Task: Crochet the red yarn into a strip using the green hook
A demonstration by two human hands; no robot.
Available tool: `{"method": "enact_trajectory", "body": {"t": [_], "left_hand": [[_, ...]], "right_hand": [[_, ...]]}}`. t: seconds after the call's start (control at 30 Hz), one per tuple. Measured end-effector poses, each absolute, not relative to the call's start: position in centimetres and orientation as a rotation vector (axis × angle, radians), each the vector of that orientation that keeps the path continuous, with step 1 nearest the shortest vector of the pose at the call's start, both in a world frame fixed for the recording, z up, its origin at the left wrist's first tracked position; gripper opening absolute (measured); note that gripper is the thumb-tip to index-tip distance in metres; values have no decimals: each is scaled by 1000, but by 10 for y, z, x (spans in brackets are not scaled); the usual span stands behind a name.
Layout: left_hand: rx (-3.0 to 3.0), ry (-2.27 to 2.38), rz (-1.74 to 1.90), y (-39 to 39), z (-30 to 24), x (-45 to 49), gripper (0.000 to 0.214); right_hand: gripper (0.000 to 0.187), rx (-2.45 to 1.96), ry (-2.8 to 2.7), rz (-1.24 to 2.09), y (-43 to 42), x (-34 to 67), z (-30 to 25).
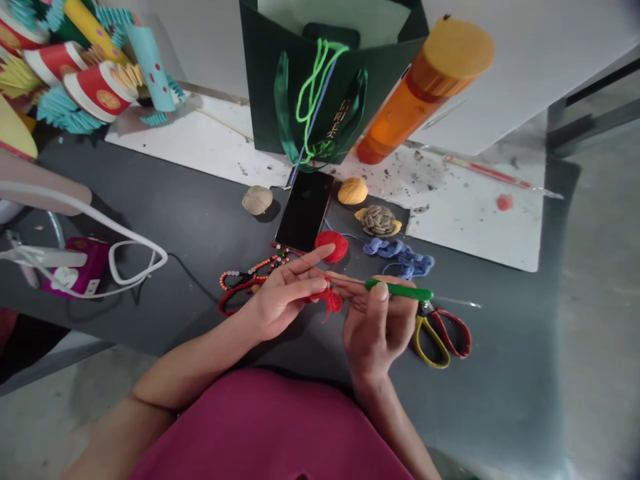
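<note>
My left hand (283, 297) pinches a small piece of red crochet (331, 301) between thumb and fingers, its index finger stretched out. Around the green handle of a crochet hook (405, 291) my right hand (380, 327) is closed, and the hook's tip meets the red piece near the left fingertips. Just beyond the left index finger lies a red yarn ball (332, 247). Scissors (443, 337) with one yellow and one red handle rest to the right of my right hand. Blue crochet work (403, 257) lies behind that hand. A beaded string (250, 275) is beside the left wrist.
A black phone (305, 211), a yellow yarn ball (353, 191), a beige one (257, 200) and a grey crocheted flower (379, 221) lie ahead. Behind them stand a dark green paper bag (270, 87) and an orange bottle (410, 103). A purple adapter (80, 267) with white cables sits left.
</note>
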State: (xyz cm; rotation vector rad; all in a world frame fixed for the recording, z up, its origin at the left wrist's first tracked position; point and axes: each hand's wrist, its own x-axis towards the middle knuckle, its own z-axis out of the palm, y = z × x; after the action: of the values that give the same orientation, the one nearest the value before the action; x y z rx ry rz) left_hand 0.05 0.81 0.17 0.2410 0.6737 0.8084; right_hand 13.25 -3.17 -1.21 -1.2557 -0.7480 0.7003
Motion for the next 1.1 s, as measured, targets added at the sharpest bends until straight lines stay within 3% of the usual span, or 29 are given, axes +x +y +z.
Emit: {"method": "enact_trajectory", "body": {"t": [0.2, 0.53, 0.83, 0.97, 1.1], "left_hand": [[309, 579, 787, 7, 3, 2, 47], [650, 816, 981, 3, 7, 2, 74], [824, 758, 1051, 4, 11, -5, 91], [899, 773, 1100, -4, 20, -13, 89], [855, 836, 1167, -19, 27, -16, 88]], "right_hand": [[21, -1176, -628, 1092, -27, 129, -12], [21, -1068, -574, 933, -23, 120, -19], [27, -1040, -661, 910, -17, 117, -5], [22, -1074, -790, 827, -23, 117, 2], [4, -1034, -1138, 525, -35, 117, 6]]}}
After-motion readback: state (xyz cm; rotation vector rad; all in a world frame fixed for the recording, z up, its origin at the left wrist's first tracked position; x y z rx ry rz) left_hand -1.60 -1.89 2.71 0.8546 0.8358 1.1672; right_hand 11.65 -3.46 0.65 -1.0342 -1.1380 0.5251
